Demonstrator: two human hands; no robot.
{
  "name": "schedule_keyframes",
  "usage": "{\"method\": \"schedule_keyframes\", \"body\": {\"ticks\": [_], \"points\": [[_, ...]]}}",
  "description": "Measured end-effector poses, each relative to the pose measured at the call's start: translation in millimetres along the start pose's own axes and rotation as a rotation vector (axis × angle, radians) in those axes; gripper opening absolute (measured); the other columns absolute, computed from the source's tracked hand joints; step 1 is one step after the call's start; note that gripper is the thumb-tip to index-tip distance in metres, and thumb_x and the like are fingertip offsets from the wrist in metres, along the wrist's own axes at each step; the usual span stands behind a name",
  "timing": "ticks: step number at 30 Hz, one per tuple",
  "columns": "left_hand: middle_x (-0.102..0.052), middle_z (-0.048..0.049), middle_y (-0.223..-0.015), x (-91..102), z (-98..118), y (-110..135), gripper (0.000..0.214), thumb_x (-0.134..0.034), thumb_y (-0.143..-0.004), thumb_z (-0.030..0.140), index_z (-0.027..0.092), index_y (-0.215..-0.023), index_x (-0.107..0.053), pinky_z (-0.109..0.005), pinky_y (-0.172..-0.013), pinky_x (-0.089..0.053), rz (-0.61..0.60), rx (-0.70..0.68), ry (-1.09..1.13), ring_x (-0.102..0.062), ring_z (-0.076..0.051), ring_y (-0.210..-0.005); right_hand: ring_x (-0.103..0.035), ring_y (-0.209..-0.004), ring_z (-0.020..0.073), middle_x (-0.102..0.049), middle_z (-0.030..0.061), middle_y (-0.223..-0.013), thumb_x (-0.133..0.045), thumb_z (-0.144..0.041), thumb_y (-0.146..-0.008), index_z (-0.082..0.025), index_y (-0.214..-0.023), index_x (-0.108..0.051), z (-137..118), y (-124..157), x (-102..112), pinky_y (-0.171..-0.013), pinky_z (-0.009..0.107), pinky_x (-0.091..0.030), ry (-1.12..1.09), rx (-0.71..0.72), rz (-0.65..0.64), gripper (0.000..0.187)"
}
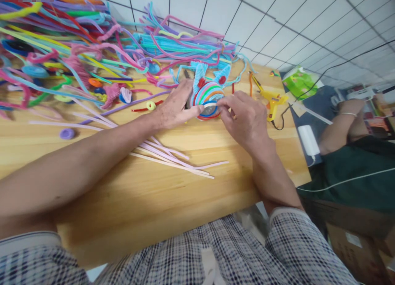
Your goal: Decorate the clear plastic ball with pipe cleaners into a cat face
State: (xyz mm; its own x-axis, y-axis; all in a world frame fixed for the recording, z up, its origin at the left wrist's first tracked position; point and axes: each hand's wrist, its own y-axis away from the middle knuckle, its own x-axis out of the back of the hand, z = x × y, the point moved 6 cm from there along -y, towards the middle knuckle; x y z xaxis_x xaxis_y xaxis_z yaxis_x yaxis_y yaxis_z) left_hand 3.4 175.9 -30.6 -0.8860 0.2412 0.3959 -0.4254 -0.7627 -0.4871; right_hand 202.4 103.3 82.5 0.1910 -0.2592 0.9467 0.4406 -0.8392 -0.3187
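Observation:
A round piece wound from coloured pipe cleaners (207,96), with light blue ears and red dots on top, stands on the wooden table (148,194). My left hand (175,108) grips its left side, fingers curled round it. My right hand (243,118) pinches its right lower edge, fingers pressed together at the blue outer ring.
A big heap of coloured pipe cleaners (77,50) covers the table's far left. Pale pink pipe cleaners (173,157) lie near my forearms. A yellow glue gun (271,101) with a black cord lies to the right. Another person's arm (345,126) rests at the right.

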Motion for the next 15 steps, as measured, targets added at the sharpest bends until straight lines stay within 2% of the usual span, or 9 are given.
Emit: {"method": "schedule_keyframes", "body": {"ticks": [4, 7, 10, 15], "points": [[-0.072, -0.011, -0.161, -0.6, 0.5, 0.5, 0.094, -0.066, -0.096, 0.103, 0.034, -0.161, -0.06, -0.08, -0.141, -0.039, -0.022, 0.031, 0.001, -0.05, -0.051, -0.17, -0.079, -0.1, 0.0265, -0.083, 0.0093, -0.112, -0.063, -0.02, -0.115, -0.029, -0.125, -0.084, -2.1, -0.9, 0.4, -0.085, 0.039, -0.059, 0.01, -0.014, -0.036, 0.025], [-0.073, -0.0146, -0.159, -0.3, 5.6, 1.4, 0.09, -0.064, -0.1, 0.1, 0.031, -0.158, -0.062, -0.078, -0.142, -0.039, 0.003, 0.02, -0.009, -0.052, -0.05, -0.17, -0.078, -0.1, 0.026, -0.082, 0.0086, -0.112, -0.064, -0.02, -0.116, -0.031, -0.13, -0.083, -2.0, -0.3, -0.4, -0.086, 0.039, -0.059, -0.012, -0.009, -0.049, 0.026], [-0.074, -0.017, -0.158, 0.3, 7.6, 2.4, 0.083, -0.066, -0.101, 0.096, 0.03, -0.153, -0.064, -0.073, -0.143, -0.041, 0.025, 0.027, -0.013, -0.054, -0.048, -0.169, -0.077, -0.1, 0.025, -0.081, 0.0076, -0.109, -0.065, -0.022, -0.116, -0.032, -0.131, -0.082, -1.0, 1.0, -1.5, -0.083, 0.037, -0.059, -0.029, 0.015, -0.029, 0.025], [-0.076, -0.016, -0.156, 2.4, 7.8, 4.3, 0.08, -0.071, -0.101, 0.092, 0.03, -0.15, -0.066, -0.069, -0.143, -0.043, 0.025, 0.03, -0.018, -0.058, -0.046, -0.166, -0.076, -0.095, 0.0242, -0.081, 0.0075, -0.105, -0.06, -0.03, -0.12, -0.033, -0.13, -0.083, 0.4, 2.1, -2.7, -0.077, 0.036, -0.059, -0.022, 0.046, 0.013, 0.025]]}}
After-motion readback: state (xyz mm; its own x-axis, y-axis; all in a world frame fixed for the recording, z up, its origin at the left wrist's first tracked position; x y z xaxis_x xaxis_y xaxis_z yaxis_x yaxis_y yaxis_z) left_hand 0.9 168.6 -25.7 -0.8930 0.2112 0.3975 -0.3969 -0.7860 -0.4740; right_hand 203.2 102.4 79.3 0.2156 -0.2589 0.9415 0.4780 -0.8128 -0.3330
